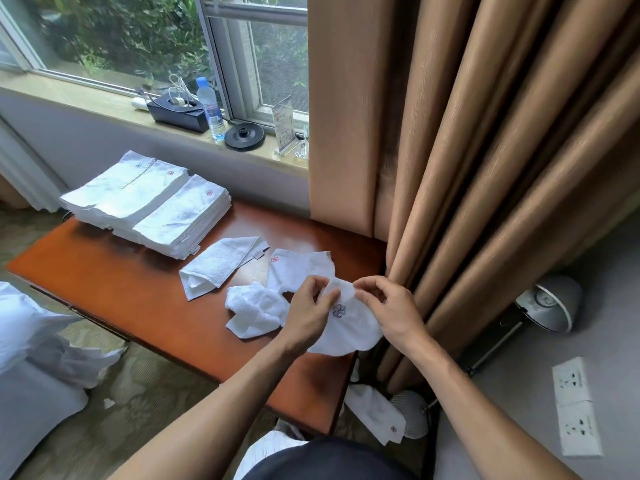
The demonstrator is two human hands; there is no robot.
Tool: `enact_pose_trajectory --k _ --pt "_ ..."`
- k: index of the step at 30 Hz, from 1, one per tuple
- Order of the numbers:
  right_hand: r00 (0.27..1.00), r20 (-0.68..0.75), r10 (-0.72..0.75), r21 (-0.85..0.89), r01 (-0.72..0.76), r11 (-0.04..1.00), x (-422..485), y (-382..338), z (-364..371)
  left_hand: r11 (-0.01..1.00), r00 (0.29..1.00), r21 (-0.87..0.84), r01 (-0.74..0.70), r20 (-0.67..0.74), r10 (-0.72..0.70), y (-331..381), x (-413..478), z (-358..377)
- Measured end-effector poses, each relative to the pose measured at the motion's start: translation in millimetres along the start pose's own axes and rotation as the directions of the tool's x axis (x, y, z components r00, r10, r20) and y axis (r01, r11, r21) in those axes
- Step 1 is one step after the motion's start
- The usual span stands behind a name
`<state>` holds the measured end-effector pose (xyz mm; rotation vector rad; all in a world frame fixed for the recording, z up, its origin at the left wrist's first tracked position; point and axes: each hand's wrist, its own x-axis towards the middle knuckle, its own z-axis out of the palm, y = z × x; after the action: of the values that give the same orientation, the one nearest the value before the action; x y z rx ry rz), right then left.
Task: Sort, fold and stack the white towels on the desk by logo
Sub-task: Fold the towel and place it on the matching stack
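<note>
A white towel with a purple flower logo (348,327) hangs between my hands over the desk's right end. My left hand (308,306) pinches its top edge on the left, and my right hand (384,306) pinches the same edge on the right. Three loose white towels lie on the wooden desk (114,282): a rolled one (218,265), a crumpled one (254,308) and one showing a red logo (294,268). Folded towel stacks sit at the far left: a nearer stack (183,218) with a red logo and a farther stack (128,188).
Brown curtains (485,150) hang close on the right. The windowsill holds a water bottle (209,105), a black box (178,112) and a black disc (245,136). A white towel (377,414) lies on the floor beside the desk. A desk lamp (550,303) and bed linen (31,341) flank the desk.
</note>
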<state>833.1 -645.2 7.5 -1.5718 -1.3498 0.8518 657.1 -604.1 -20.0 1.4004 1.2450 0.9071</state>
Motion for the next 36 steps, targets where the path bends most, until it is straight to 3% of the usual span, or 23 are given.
enact_pose_trajectory --k 10,16,21,28,36 --pt "0.999 0.007 0.036 0.046 -0.037 0.998 -8 3 -7 0.996 0.999 -0.083 0.016 -0.044 -0.02 6 0 5" --pt "0.983 0.137 0.12 0.097 -0.134 0.986 -2 11 -7 0.983 0.984 -0.182 0.033 -0.166 -0.063 12 4 -11" --pt "0.986 0.096 0.135 0.132 -0.147 0.98 17 1 2 0.992 0.981 -0.125 0.025 -0.185 -0.048 23 10 -41" --pt "0.972 0.232 -0.044 -0.014 0.048 0.999 57 -27 32 1.0 0.958 -0.023 0.013 -0.288 -0.019 31 8 -103" --pt "0.93 0.34 -0.135 0.023 0.136 0.99 83 -65 102 0.989 0.893 0.138 0.057 -0.451 0.011 32 -7 -176"
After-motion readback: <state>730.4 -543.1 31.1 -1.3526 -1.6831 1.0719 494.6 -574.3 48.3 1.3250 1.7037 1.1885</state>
